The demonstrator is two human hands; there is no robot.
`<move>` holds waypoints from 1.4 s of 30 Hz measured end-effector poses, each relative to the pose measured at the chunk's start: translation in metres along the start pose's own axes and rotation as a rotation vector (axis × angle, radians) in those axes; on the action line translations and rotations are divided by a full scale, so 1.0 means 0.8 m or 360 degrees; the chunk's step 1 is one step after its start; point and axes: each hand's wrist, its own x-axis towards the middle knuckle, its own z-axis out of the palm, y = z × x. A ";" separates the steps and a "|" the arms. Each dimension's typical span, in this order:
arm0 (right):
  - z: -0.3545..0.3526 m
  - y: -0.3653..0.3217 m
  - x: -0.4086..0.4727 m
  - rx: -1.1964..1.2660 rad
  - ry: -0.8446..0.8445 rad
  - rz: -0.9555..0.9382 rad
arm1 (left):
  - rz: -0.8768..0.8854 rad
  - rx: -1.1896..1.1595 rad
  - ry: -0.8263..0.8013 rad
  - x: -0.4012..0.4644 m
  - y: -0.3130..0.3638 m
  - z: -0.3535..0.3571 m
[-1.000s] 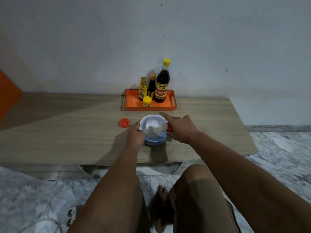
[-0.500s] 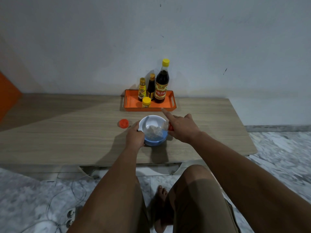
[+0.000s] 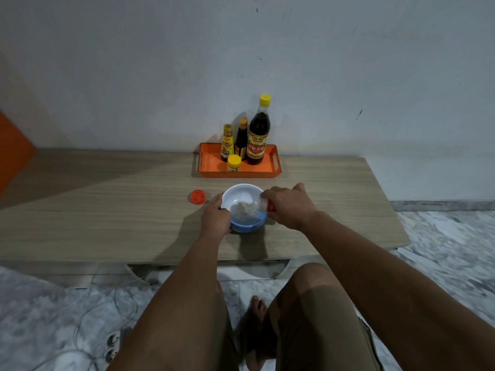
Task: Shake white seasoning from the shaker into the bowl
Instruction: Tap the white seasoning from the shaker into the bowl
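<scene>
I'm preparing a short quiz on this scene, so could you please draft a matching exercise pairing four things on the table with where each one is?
Things:
1. shaker
2. orange cap
3. small yellow-lidded jar
4. bowl

Places:
A. lying alone on the table, left of the bowl
B. on the orange tray, in front of the three bottles
C. tipped over the bowl's rim in the right hand
D. on the table, steadied at its left side by the left hand

Pairs: 1-C, 2-A, 3-B, 4-D
</scene>
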 end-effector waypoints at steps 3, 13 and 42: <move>0.001 -0.005 0.001 0.0042 -0.0013 0.0011 | 0.0017 0.0020 -0.0002 0.000 -0.001 0.000; -0.003 -0.028 0.013 0.0098 0.0073 -0.0022 | -0.0007 0.0080 -0.0012 0.002 0.000 0.000; -0.037 -0.031 0.049 -0.0036 0.0127 0.0132 | 0.0052 0.0134 0.0014 0.012 -0.009 0.000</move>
